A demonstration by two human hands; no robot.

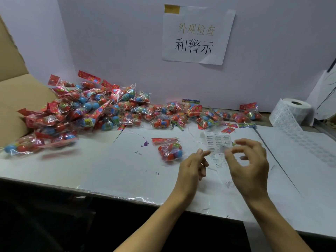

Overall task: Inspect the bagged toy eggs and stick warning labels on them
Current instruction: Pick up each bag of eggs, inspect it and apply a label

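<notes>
One clear bag of red, blue and purple toy eggs (170,149) with a red header lies alone on the white table (112,160). Just right of it is a strip of small white warning labels (218,140), its far end curling up. My left hand (193,165) pinches the strip's left edge between thumb and forefinger. My right hand (250,160) hovers over the strip, its thumb and forefinger pinching a single label at the strip's middle while the other fingers are spread. Neither hand touches the bag.
A big pile of bagged eggs (87,110) spills from an open cardboard box (16,91) at the left and runs along the back wall. A roll of labels (292,111) stands at the right with its tail trailing forward. A tiny purple dinosaur (145,143) lies near the single bag.
</notes>
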